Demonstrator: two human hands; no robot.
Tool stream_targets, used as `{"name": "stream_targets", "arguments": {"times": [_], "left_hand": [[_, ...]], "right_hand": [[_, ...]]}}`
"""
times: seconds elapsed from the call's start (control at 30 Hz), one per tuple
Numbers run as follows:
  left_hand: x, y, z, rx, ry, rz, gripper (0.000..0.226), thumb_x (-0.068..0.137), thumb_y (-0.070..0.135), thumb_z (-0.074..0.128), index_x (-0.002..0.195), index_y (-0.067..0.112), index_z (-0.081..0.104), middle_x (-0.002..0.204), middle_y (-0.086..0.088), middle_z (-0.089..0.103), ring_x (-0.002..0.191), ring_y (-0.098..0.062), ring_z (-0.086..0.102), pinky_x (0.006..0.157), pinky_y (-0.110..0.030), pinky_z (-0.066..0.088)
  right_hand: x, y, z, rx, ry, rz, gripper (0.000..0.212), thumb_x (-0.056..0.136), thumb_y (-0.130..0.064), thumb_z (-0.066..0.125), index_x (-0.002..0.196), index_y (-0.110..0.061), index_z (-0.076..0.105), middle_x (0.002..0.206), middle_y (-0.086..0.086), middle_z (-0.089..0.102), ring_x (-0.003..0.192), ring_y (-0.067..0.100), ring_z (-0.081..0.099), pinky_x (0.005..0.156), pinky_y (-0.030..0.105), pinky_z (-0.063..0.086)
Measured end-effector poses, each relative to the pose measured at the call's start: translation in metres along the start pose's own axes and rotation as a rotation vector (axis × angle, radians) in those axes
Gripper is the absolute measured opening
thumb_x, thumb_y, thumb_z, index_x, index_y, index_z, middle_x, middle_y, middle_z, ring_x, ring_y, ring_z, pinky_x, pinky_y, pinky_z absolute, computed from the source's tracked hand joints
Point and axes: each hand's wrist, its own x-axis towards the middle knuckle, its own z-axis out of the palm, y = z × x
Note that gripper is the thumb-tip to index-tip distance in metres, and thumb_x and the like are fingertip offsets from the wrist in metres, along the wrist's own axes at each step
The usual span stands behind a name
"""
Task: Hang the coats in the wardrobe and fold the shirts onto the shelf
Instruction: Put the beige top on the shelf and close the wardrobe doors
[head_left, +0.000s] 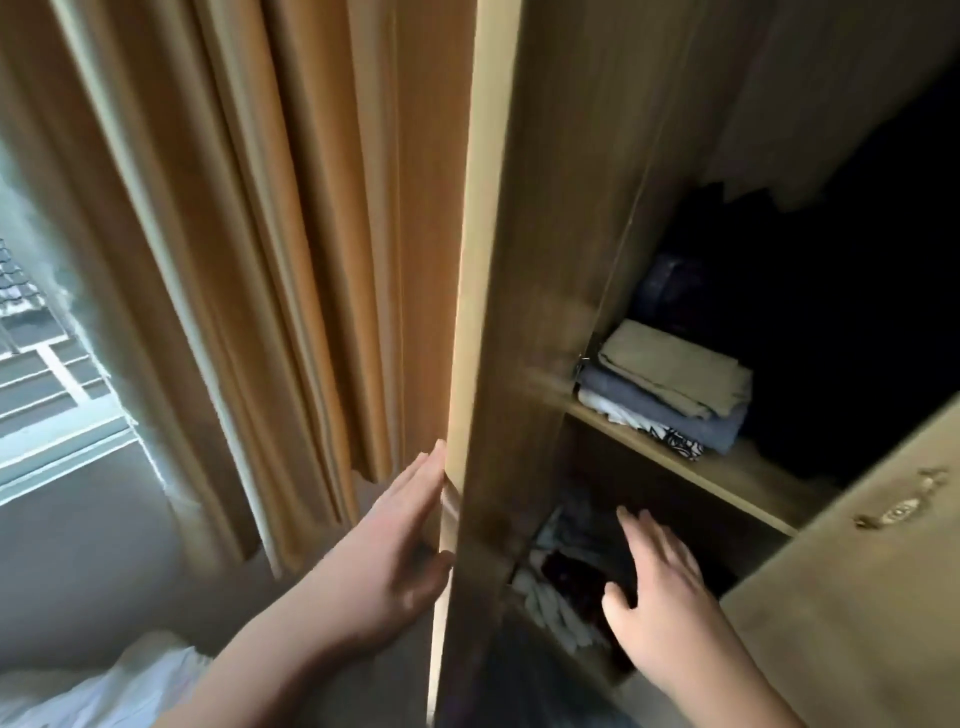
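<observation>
The wardrobe (524, 312) stands open. The left hand (395, 551) rests flat on the edge of its left door (467, 322), fingers straight, thumb round the edge. The right hand (660, 577) reaches into the lower space with loose, spread fingers, holding nothing. Folded shirts (670, 389) sit stacked on the shelf (737, 478) above it.

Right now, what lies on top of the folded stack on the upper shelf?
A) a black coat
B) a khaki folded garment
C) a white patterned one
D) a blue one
B: the khaki folded garment tops the stack, over the blue one and the white patterned one.
</observation>
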Motion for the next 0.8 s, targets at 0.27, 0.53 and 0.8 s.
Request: {"name": "stream_targets", "arguments": {"times": [0.27,0.53,0.8], "left_hand": [[0.045,0.058,0.068,0.115,-0.272,0.298,0.085,0.095,0.023,0.054,0.148,0.056,-0.005,0.158,0.031,-0.013,0.147,0.002,-0.014,0.123,-0.038,0.013],[0.140,0.145,0.165,0.259,-0.339,0.425,0.083,0.099,0.032,0.044,0.140,0.063,-0.021,0.155,0.026,-0.027,0.140,0.000,-0.034,0.119,-0.028,-0.010],[0.213,0.185,0.247,0.413,-0.191,0.327,0.086,0.096,0.035,0.043,0.143,0.052,-0.027,0.160,0.012,-0.021,0.148,-0.011,-0.023,0.123,-0.040,0.009]], "right_hand": [[-0.011,0.058,-0.028,0.018,0.073,0.123,0.082,0.090,-0.036,0.059,0.156,-0.033,0.012,0.164,-0.005,0.015,0.151,0.019,0.013,0.121,0.031,0.012],[-0.033,0.160,-0.072,0.106,0.225,0.284,0.078,0.090,-0.038,0.057,0.155,-0.032,0.015,0.162,-0.005,0.020,0.149,0.016,0.017,0.120,0.035,0.026],[-0.023,0.246,-0.105,0.082,0.290,0.237,0.074,0.095,-0.033,0.048,0.156,-0.032,0.006,0.164,-0.008,0.009,0.151,0.012,0.003,0.121,0.024,0.008]]}}
